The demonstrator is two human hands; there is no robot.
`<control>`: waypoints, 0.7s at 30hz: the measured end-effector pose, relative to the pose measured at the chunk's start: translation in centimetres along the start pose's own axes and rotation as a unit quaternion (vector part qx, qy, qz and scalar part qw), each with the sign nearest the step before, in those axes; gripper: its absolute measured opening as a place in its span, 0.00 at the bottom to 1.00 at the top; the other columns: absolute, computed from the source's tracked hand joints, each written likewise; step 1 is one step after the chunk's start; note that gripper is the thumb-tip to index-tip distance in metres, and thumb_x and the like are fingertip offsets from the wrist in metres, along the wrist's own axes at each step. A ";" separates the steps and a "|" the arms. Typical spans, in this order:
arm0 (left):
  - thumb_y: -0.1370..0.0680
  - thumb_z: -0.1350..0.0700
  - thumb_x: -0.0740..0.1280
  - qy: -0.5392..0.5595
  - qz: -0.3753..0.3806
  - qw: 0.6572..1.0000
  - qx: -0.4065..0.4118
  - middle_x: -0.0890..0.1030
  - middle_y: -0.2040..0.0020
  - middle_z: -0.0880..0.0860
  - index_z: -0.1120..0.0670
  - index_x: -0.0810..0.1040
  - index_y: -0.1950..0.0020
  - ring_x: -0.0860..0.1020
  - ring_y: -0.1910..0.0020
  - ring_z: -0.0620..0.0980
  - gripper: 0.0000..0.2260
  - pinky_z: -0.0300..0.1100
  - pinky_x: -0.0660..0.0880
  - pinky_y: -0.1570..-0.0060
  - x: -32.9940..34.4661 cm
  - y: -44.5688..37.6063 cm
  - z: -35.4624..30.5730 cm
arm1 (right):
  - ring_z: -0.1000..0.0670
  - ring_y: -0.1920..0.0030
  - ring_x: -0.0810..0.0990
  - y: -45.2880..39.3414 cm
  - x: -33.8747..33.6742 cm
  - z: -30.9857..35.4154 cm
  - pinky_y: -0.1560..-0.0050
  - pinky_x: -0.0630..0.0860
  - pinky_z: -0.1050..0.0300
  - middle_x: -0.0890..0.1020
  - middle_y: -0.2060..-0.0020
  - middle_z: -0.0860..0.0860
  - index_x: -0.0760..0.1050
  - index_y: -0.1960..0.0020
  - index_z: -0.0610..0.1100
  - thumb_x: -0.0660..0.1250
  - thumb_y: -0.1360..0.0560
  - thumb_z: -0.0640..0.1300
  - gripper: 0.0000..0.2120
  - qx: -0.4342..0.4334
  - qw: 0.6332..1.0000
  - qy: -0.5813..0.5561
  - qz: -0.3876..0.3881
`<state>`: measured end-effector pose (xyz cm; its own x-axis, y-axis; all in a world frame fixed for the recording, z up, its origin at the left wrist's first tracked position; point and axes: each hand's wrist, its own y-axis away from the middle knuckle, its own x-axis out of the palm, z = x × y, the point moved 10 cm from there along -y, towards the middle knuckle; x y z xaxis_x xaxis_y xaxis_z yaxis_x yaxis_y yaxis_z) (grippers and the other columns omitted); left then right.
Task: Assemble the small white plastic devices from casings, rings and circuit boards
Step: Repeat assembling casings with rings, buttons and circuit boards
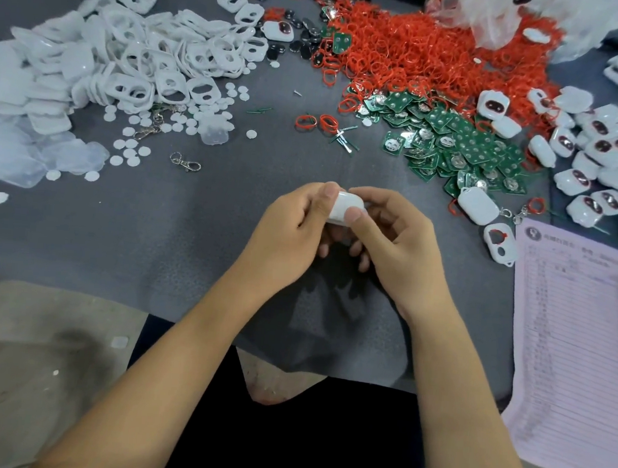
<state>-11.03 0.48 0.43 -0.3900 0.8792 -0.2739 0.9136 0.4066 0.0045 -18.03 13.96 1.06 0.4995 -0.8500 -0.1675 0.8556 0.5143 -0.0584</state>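
Nothing can be read. The lined paper form (576, 340) — well right of the two hands — bears a round emblem and rows of print, all too blurred to make out.

Both forearms are bare to the elbow — no sleeves, no watch, no rings on the left hand (293, 229) or the right hand (397, 239). Short, plain fingernails. Below, black clothing covers the lap — shorts, with a bare knee showing.
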 end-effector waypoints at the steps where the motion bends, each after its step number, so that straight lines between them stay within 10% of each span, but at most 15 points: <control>1: 0.13 0.45 0.56 0.009 0.018 1.000 0.001 0.81 0.65 0.45 0.52 0.81 0.36 0.76 0.71 0.44 0.18 0.35 0.73 0.65 0.1 0.1 0.0 | 0.52 0.71 0.77 -0.1 -0.2 -0.1 0.74 0.75 0.59 0.81 0.64 0.44 0.80 0.39 0.40 0.68 0.18 0.37 0.08 0.006 1.000 -0.013 -0.011; 14: 0.13 0.49 0.59 0.074 0.112 0.991 -0.018 0.73 0.66 0.57 0.64 0.77 0.52 0.68 0.68 0.47 0.20 0.36 0.67 0.69 2.0 0.6 0.1 | 0.55 0.71 0.69 -0.1 0.7 0.3 0.70 0.67 0.65 0.75 0.69 0.53 0.77 0.33 0.44 0.61 0.17 0.43 0.14 -0.007 0.996 -0.085 0.002; 21: 0.12 0.50 0.56 0.114 0.139 0.983 -0.027 0.67 0.70 0.43 0.53 0.73 0.58 0.64 0.71 0.42 0.17 0.33 0.64 0.72 2.7 0.7 -0.1 | 0.57 0.71 0.66 0.0 0.7 0.7 0.70 0.65 0.68 0.71 0.69 0.49 0.77 0.36 0.42 0.65 0.19 0.45 0.14 0.009 0.996 -0.083 0.022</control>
<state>-11.43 3.19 -0.27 -0.1474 0.9885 -0.0330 0.9835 0.1500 0.1008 -17.60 13.28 1.63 0.5507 -0.8347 -0.0038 0.8340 0.5505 -0.0371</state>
